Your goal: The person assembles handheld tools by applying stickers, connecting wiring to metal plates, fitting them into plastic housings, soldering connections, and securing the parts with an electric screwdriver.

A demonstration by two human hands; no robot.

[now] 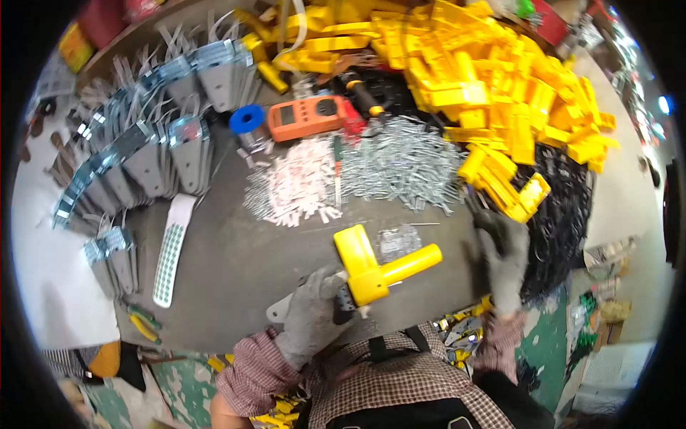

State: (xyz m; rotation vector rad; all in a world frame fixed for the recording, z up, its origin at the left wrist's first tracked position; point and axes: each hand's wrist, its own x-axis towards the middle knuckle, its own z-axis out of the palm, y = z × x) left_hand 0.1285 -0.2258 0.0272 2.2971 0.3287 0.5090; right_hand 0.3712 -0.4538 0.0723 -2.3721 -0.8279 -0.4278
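My left hand, in a grey glove, is closed around the black and grey lower end of a T-shaped yellow plastic part. The part's round yellow handle points right over the table. A small clear plastic bag lies just behind it. My right hand, also gloved, is at the table's right side, beside a heap of black parts and just in front of some yellow housings. Its fingers are smeared by motion, so I cannot see whether they hold anything.
A large pile of yellow housings covers the back right. Mid-table are silver screws, small white pieces and an orange meter. Grey metal-topped parts stand left, near a white strip, a blue spool and pliers.
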